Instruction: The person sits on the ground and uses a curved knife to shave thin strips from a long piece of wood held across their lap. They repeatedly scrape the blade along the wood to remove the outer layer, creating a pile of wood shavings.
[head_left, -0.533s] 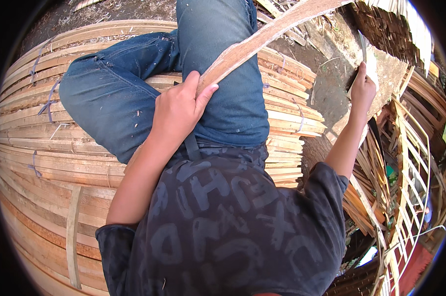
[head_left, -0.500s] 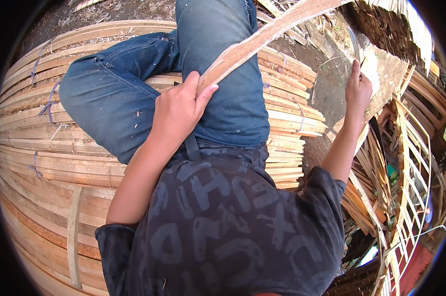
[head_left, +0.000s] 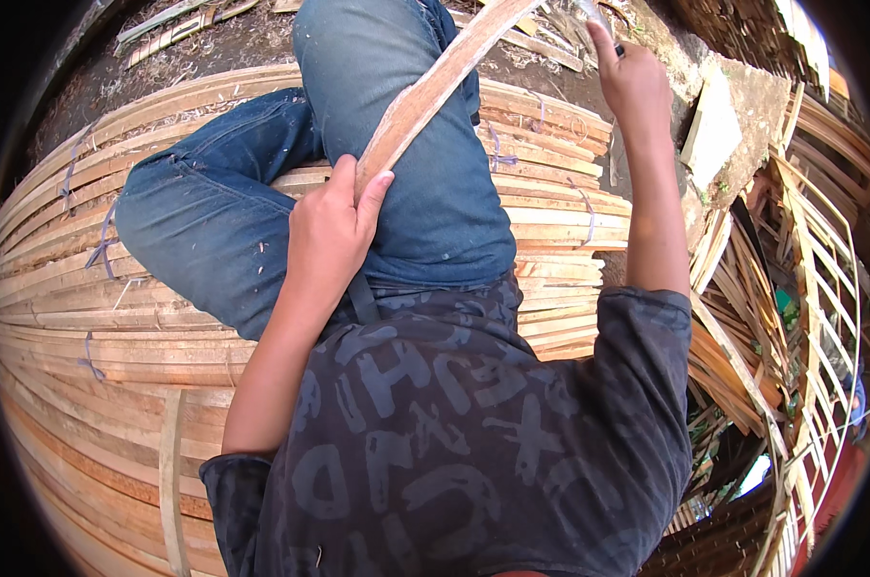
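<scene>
Wooden strip [head_left: 435, 91] slants forward and to the right from the left hand [head_left: 324, 231], crossing above the raised trouser leg [head_left: 454, 202]; its far end is cut off by the rim of the view. The left thumb and forefinger pinch its near end; how the other left fingers sit underneath cannot be told. Ahead and to the right, the right fingers are wrapped round the dark handle of a knife [head_left: 591, 12], thumb pointing toward the blade, which shows only partly, near the strip but apart from it.

The main risk, as I judge it, is the edge skidding: if the knife were drawn back along the strip, the rough step just ahead of the left fingers could throw it toward them or into the trouser leg. Held at one end, the strip might also twist, and whether the leg supports it is unclear.

Room for the knife arm lies between the two hands, above the ends of the bundled slats [head_left: 560, 226]. To the right of the right fingers are a pale flat piece [head_left: 714, 130] and a stone slab [head_left: 767, 91]; farther back, the lattice [head_left: 815, 269] could catch a wide elbow.
</scene>
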### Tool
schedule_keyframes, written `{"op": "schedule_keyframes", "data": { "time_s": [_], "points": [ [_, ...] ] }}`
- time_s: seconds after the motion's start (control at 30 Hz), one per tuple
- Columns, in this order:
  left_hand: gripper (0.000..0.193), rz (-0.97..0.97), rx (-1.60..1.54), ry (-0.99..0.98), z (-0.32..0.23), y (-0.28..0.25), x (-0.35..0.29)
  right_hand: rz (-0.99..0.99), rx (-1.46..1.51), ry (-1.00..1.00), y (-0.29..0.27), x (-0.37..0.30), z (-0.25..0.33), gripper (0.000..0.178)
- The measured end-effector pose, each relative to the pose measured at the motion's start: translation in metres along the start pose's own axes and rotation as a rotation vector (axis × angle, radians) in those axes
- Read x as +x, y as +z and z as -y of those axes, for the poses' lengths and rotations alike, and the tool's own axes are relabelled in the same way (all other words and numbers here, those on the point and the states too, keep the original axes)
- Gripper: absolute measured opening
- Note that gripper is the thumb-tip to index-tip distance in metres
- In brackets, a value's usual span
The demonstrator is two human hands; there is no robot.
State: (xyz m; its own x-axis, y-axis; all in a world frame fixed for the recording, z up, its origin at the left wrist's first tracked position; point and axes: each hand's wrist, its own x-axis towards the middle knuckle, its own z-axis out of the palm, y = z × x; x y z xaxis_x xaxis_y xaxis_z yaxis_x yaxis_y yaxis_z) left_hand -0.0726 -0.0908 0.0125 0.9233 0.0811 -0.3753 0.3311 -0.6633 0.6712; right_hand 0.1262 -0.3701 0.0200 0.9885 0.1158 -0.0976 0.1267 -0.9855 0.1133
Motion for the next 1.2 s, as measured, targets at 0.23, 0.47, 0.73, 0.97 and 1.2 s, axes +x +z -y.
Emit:
{"op": "schedule_keyframes", "data": {
  "time_s": [0.23,0.47,0.73,0.97,1.2],
  "points": [
    [0.039,-0.011,0.056,0.007,0.007,-0.001,-0.007,-0.016,0.044,0.489,0.014,0.04,-0.12,0.079],
    [0.039,0.015,0.029,0.006,0.004,0.002,-0.005,0.073,0.279,0.129,-0.021,-0.04,0.006,0.072],
    [0.038,0.019,0.012,-0.007,0.002,-0.001,-0.002,0.0,0.093,-0.083,-0.003,0.0,0.007,0.076],
    [0.039,0.02,0.017,-0.005,-0.002,-0.001,0.001,-0.14,-0.039,0.032,0.009,0.051,-0.039,0.058],
    [0.039,0.021,0.021,0.001,0.008,-0.002,-0.002,0.018,0.07,0.502,-0.007,0.046,-0.139,0.078]
  ]
}}
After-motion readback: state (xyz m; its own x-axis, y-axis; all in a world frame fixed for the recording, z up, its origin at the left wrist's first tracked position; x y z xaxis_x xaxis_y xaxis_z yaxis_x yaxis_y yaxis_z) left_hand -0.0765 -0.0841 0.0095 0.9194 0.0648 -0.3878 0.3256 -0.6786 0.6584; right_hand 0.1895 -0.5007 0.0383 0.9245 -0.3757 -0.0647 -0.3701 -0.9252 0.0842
